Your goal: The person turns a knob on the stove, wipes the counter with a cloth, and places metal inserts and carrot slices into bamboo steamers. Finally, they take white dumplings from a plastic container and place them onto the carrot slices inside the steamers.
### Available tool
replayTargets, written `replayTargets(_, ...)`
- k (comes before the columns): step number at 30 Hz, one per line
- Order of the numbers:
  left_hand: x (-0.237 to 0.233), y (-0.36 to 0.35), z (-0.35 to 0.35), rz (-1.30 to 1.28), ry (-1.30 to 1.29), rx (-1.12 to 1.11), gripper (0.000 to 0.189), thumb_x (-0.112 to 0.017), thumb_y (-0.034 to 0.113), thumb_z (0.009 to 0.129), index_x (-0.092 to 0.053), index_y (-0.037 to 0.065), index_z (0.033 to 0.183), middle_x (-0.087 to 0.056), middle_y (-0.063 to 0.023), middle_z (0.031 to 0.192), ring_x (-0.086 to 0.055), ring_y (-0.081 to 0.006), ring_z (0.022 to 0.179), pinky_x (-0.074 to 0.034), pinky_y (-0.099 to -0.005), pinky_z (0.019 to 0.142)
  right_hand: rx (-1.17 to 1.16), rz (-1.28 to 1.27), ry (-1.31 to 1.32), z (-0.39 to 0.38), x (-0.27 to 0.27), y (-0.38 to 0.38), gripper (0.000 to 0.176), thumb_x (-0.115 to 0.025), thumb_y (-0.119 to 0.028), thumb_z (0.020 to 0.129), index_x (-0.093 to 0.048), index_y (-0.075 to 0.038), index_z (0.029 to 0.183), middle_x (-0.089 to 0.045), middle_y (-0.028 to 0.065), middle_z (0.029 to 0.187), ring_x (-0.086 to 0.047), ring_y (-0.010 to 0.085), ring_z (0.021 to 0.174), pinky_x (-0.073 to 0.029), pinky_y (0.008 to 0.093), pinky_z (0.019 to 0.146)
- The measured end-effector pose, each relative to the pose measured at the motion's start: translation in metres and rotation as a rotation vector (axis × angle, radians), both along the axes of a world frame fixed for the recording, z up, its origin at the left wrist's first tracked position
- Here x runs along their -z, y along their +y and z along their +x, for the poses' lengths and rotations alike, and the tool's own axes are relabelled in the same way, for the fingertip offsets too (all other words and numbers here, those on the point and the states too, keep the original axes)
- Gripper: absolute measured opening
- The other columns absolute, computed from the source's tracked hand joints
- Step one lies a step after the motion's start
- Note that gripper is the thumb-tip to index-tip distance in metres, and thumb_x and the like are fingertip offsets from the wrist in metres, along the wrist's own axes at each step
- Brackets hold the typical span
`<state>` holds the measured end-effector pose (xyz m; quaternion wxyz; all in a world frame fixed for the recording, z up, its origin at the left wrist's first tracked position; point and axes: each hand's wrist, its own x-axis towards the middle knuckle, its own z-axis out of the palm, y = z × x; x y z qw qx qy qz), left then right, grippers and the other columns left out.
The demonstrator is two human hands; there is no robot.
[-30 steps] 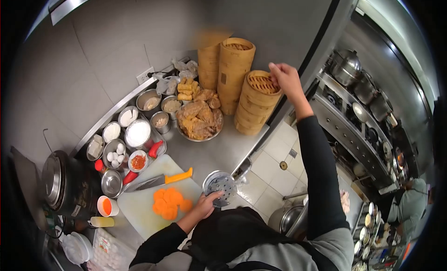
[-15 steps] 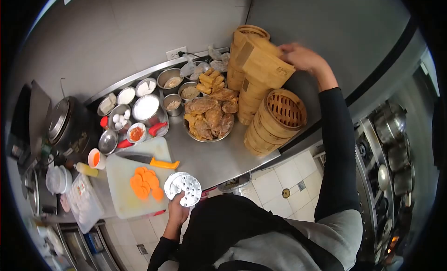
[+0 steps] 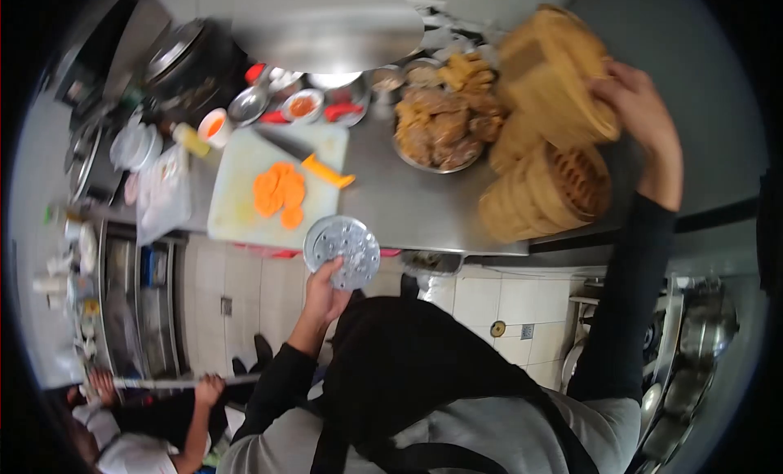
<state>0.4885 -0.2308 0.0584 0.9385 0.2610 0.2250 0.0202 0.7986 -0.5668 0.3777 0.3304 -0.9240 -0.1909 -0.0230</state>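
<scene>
My left hand (image 3: 324, 295) grips a round, perforated metal disc (image 3: 349, 239) by its near edge, in front of the counter. My right hand (image 3: 642, 107), closed on the rim of a tilted bamboo steamer basket (image 3: 548, 87), is at the upper right. Below that basket stands a stack of bamboo steamers (image 3: 522, 198) with a slatted bottom showing on top. Left of the steamers, a metal bowl (image 3: 436, 169) is heaped with brown, wrinkled food pieces (image 3: 444, 123). Sliced carrots (image 3: 277, 189) lie on a white cutting board (image 3: 228, 217) beside a yellow-handled knife (image 3: 328, 171).
Small bowls, one with red-orange bits (image 3: 303, 105), line the back of the counter. A black cooker (image 3: 192, 70) stands at the left, near a plastic-covered tray (image 3: 165, 193). Another person (image 3: 139, 441) is at the lower left, holding a bar. Metal pots (image 3: 708, 323) sit at the right.
The view has swung, so the counter appears higher and another person shows at lower left. My right hand keeps hold of the steamer basket; my left still holds the perforated disc.
</scene>
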Motion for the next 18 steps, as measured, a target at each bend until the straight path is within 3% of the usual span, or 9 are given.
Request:
replayTargets(3,0.002,0.022,-0.022,-0.053,-0.001,-0.102,0.040,-0.056,0.011,0.094,-0.051,0.001,0.132,-0.062,-0.0131,0.127,-0.059,-0.0282,0.119,-0.044,-0.0449,0.107,-0.135,0.104,0.079,-0.057,0.008,0.024,0.029,-0.068,-0.017,0.090,-0.064,0.003,0.111,-0.061,0.0030,0.072,-0.053,0.0092,0.066,-0.043,0.0253,0.059)
replayTargets(6,0.009,0.046,-0.048,-0.037,-0.013,-0.178,0.040,-0.055,0.011,0.093,-0.051,-0.001,0.132,-0.063,-0.0128,0.127,-0.060,-0.0294,0.118,-0.044,-0.0448,0.107,-0.296,-0.047,0.074,-0.106,0.058,0.066,0.037,-0.072,-0.014,0.089,-0.061,0.003,0.121,-0.065,0.0047,0.078,-0.054,0.0092,0.068,-0.046,0.0263,0.062)
replayTargets(9,0.007,0.059,-0.091,0.014,0.039,-0.245,0.042,-0.056,0.013,0.094,-0.050,-0.002,0.133,-0.064,-0.0137,0.126,-0.062,-0.0269,0.116,-0.045,-0.0428,0.106,-0.486,0.103,0.232,-0.137,0.133,0.113,0.037,-0.068,-0.012,0.092,-0.059,0.002,0.125,-0.071,0.0092,0.091,-0.060,0.0101,0.078,-0.050,0.0264,0.070)
replayTargets(13,0.004,0.051,-0.139,0.010,-0.031,-0.408,0.047,-0.057,0.012,0.094,-0.047,-0.004,0.137,-0.062,-0.0149,0.130,-0.061,-0.0273,0.118,-0.047,-0.0433,0.105,-0.623,0.172,0.408,-0.154,0.197,0.165,0.038,-0.062,-0.005,0.094,-0.054,0.004,0.131,-0.071,0.0114,0.103,-0.064,0.0127,0.092,-0.051,0.0268,0.083)
replayTargets(14,0.000,0.043,-0.150,0.025,0.040,-0.449,0.040,-0.056,0.012,0.095,-0.051,-0.002,0.132,-0.064,-0.0130,0.124,-0.064,-0.0256,0.113,-0.050,-0.0436,0.101,-0.669,0.212,0.443,-0.163,0.210,0.176,0.039,-0.061,-0.004,0.095,-0.053,0.004,0.132,-0.070,0.0124,0.106,-0.065,0.0133,0.094,-0.050,0.0269,0.085)
replayTargets(16,0.017,0.031,-0.174,-0.047,0.067,-0.579,0.039,-0.059,0.012,0.094,-0.054,-0.001,0.130,-0.064,-0.0135,0.126,-0.063,-0.0244,0.114,-0.050,-0.0433,0.101,-0.830,0.126,0.489,-0.165,0.229,0.200,0.038,-0.061,-0.004,0.095,-0.053,0.005,0.131,-0.070,0.0135,0.109,-0.065,0.0138,0.097,-0.050,0.0273,0.086)
replayTargets(18,-0.014,-0.001,-0.201,-0.019,0.123,-0.757,0.040,-0.060,0.012,0.094,-0.054,0.000,0.131,-0.063,-0.0138,0.127,-0.063,-0.0260,0.115,-0.049,-0.0435,0.102,-0.966,0.068,0.492,-0.165,0.245,0.242,0.038,-0.060,-0.003,0.095,-0.053,0.005,0.131,-0.069,0.0146,0.111,-0.065,0.0144,0.100,-0.050,0.0276,0.087)
